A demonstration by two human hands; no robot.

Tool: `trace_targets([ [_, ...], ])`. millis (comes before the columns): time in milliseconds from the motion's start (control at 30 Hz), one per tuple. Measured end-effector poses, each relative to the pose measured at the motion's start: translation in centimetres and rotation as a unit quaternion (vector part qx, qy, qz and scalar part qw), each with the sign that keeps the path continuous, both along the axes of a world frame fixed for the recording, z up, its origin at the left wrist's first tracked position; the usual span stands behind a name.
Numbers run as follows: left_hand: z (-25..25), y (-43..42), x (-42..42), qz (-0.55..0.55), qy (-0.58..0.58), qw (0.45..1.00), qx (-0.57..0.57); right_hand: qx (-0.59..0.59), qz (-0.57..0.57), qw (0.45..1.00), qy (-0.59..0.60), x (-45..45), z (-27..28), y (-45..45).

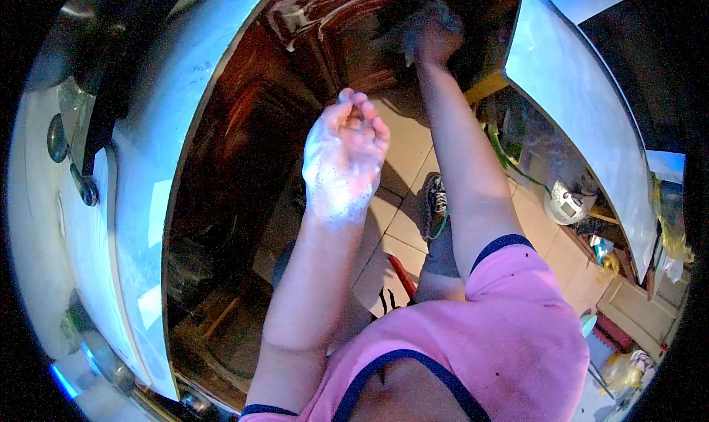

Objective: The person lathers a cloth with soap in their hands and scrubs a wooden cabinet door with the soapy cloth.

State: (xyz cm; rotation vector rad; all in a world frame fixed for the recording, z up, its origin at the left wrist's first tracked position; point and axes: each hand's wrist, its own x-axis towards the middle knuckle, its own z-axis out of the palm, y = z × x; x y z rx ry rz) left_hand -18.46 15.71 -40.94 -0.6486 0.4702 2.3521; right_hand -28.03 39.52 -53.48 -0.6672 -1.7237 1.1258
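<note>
My left hand [346, 156], coated in white suds, hung palm up, fingers loosely curled and half open. Farther out, my right hand [439, 46] gripped 1 crumpled grey cloth [443, 13] at the dark, glossy brown surface [251, 104].

Indoors, prob. a home, poss. its kitchen; can't tell for sure. Signs: beige floor tiles [405, 137], approx. 1 o'clock; rounded white appliance [567, 206] w/ small panel, 3 o'clock; pale panelled door [639, 312], 4 o'clock, w/ yellowish plastic bag [673, 248] above; glossy dark-brown surface [288, 82] w/ pale wet streaks, 11 o'clock; smooth white surface [159, 156], 9 o'clock.
</note>
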Motion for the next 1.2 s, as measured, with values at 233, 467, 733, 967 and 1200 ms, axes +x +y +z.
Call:
trace_targets([
  [233,-0.2,-0.2,0.0,-0.005,0.012,1.000,-0.010,0.071,-0.014,0.993,0.098,-2.7,2.0,-7.4],
  [467,-0.5,-0.5,-0.1,-0.011,0.013,1.000,0.025,0.116,0.132,0.984,-0.025,-0.5,3.9,-12.8],
  [733,0.0,-0.6,-0.1,-0.001,0.019,1.000,0.014,0.050,-0.081,0.994,0.052,-2.5,3.7,-4.2],
  [967,-0.4,-1.3,-0.5,-0.008,0.011,0.999,0.038,0.000,0.077,0.986,0.147,-3.1,3.3,-13.9],
  [1200,-0.2,-1.2,-0.3,-0.007,0.007,0.999,0.040,-0.197,0.045,0.977,0.063,-0.9,6.3,-10.5],
])
